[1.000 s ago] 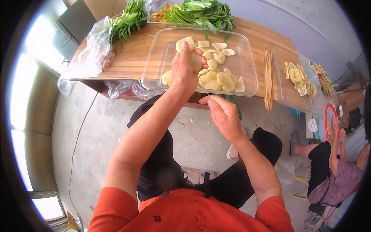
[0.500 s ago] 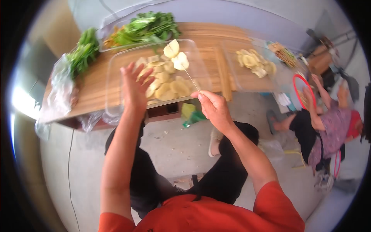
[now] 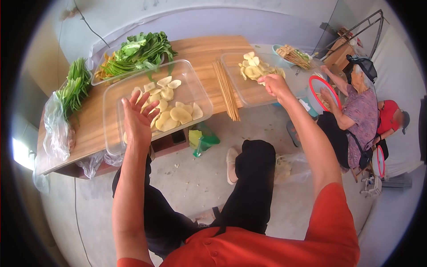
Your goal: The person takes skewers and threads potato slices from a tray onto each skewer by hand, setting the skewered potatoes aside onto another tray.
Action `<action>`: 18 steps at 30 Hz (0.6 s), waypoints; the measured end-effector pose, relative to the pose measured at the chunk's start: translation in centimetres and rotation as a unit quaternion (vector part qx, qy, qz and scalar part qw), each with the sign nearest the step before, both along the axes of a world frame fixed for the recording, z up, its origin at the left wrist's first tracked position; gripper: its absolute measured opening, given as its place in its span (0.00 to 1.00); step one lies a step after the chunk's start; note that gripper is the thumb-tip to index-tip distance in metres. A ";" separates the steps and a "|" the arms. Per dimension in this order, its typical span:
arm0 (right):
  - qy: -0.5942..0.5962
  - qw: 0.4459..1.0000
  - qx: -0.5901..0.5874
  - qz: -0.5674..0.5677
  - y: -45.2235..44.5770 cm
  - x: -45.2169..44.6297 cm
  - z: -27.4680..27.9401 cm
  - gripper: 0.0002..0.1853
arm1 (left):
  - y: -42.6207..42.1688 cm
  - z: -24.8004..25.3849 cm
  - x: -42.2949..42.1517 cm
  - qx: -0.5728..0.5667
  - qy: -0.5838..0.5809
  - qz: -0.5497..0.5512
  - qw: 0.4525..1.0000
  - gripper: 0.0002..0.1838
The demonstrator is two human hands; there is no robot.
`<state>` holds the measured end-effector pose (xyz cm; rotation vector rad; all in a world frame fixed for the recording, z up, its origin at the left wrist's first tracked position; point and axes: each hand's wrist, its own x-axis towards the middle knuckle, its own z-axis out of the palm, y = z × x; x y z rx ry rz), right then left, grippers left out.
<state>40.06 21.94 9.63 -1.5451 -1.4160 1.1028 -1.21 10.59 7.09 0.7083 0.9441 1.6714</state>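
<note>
The left hand (image 3: pixel 138 122) has an open, empty grip over flat, pale yellow slices (image 3: pixel 181 115) in a big clear plastic tray (image 3: pixel 190 89). Long tan wooden sticks (image 3: pixel 226 91) poke past the wooden tabletop (image 3: pixel 209 46); a bump could drop them. The right hand's (image 3: pixel 275 86) closed grip seems to pinch a thin stick, hard to see, by more slices (image 3: pixel 253 72); a hard tug could tear them.

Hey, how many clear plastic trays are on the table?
3. The near tray holds loose pale slices by the left hand; the right tray, by the right hand, holds more; the back tray holds leafy greens. Any stacked underneath may be hidden.
</note>
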 end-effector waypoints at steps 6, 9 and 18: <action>-0.130 0.990 -0.044 -0.015 1.8 1.4 -0.6 0.11 | 0.1 -0.2 -0.2 0.003 -0.045 -0.010 0.999 0.34; -0.347 0.937 0.042 -0.014 0.5 1.3 0.7 0.10 | -0.1 -0.1 -0.3 0.010 -0.048 -0.016 0.999 0.34; -0.319 0.889 0.304 0.123 -8.6 -4.5 1.5 0.13 | -0.4 0.1 -0.8 0.020 -0.035 -0.022 0.999 0.34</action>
